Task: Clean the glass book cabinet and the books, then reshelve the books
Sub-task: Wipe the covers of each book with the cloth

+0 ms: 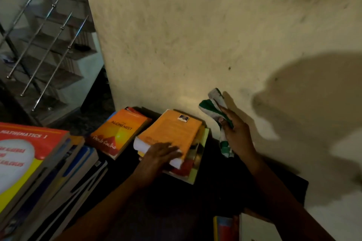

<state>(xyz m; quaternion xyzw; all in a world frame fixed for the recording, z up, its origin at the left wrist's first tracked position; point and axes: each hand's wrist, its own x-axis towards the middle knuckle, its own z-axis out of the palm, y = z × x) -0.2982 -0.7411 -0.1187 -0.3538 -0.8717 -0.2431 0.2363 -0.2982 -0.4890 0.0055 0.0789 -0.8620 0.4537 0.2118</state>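
A thick orange book (pixel 172 131) lies on top of a small stack of books (pixel 194 170) on a dark surface by the wall. My left hand (pixel 156 156) grips its near edge, fingers curled over the white page block. To the right, my right hand (pixel 237 135) holds a green and white cloth (pixel 212 107) raised in the air next to the wall, apart from the books. An orange paperback titled The Alchemist (pixel 119 131) lies flat just left of the stack. The glass cabinet is not in view.
A tall pile of large textbooks (pixel 39 164) with a red mathematics cover stands at the near left. The cream wall (pixel 195 35) rises right behind the books. Stairs with a steel railing (pixel 45 45) sit at far left. More book spines (pixel 225 229) show at the bottom.
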